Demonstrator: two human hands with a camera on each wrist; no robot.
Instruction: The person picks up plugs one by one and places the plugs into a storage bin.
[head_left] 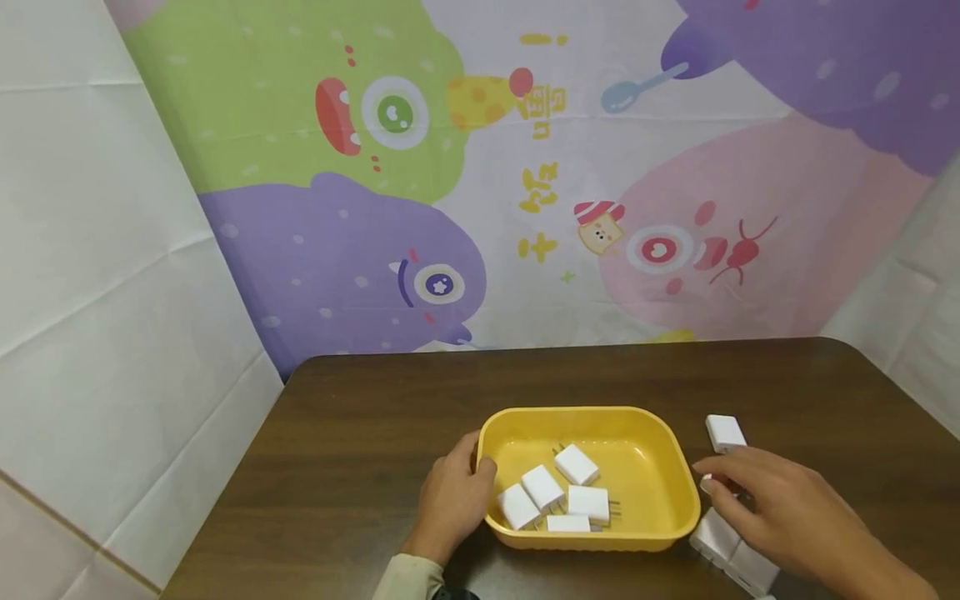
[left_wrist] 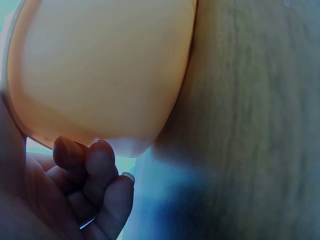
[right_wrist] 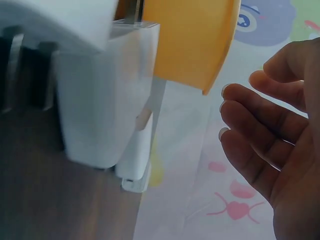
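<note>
A yellow plastic bin (head_left: 600,542) stands on the table with several white plug chargers (head_left: 588,503) lying inside, their metal prongs showing. At its left end, my left hand (head_left: 453,497) grips the rim, thumb over the edge and fingers against the outer wall. My right hand (head_left: 787,508) hovers just off the bin's right side, above more white chargers (head_left: 716,536). In the right wrist view its fingers (right_wrist: 250,145) are loosely bent with nothing between them. One white charger (head_left: 725,433) lies beyond that hand; others are partly hidden under it.
The dark wooden table (head_left: 360,467) reaches back to a cartoon-printed cloth (head_left: 525,167). White sheeting (head_left: 112,292) hangs along the left side, and more hangs at the right.
</note>
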